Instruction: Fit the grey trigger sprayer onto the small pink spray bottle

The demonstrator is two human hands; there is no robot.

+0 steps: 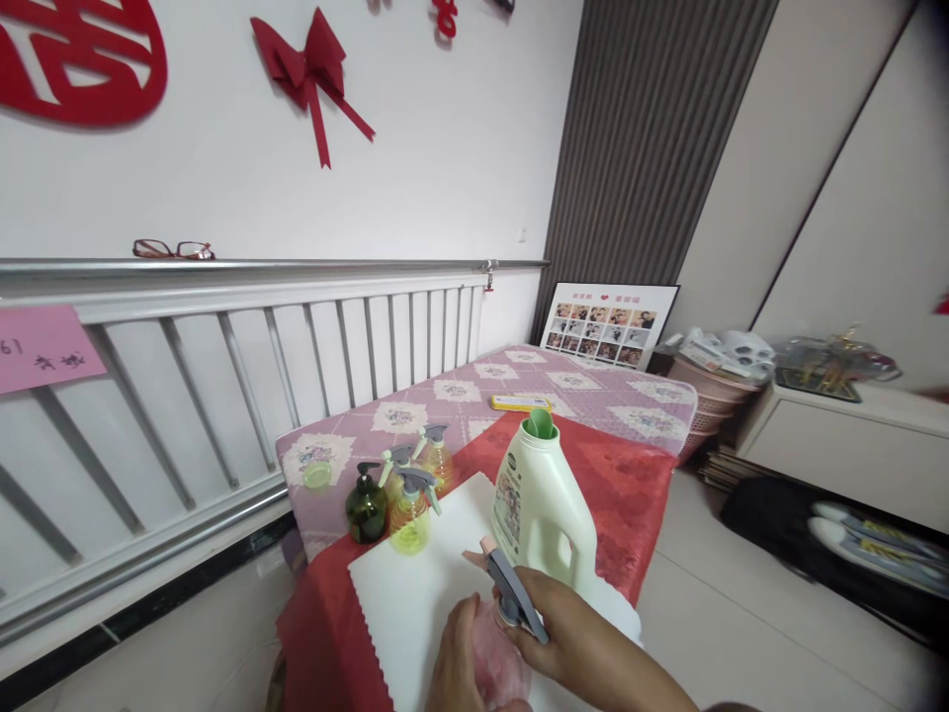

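While my left hand (464, 658) cups the pink spray bottle (498, 665), my right hand (574, 633) closes around its grey trigger head (513, 593); I judge I'm seating it, needing a steady twist. The green jug (541, 514) stands just beyond.

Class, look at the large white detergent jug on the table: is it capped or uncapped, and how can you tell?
Uncapped: the detergent jug stands upright and its green pour spout shows bare at the top.

jug (541, 504) stands behind spray bottle (498, 633), small bottles (400, 494) left.
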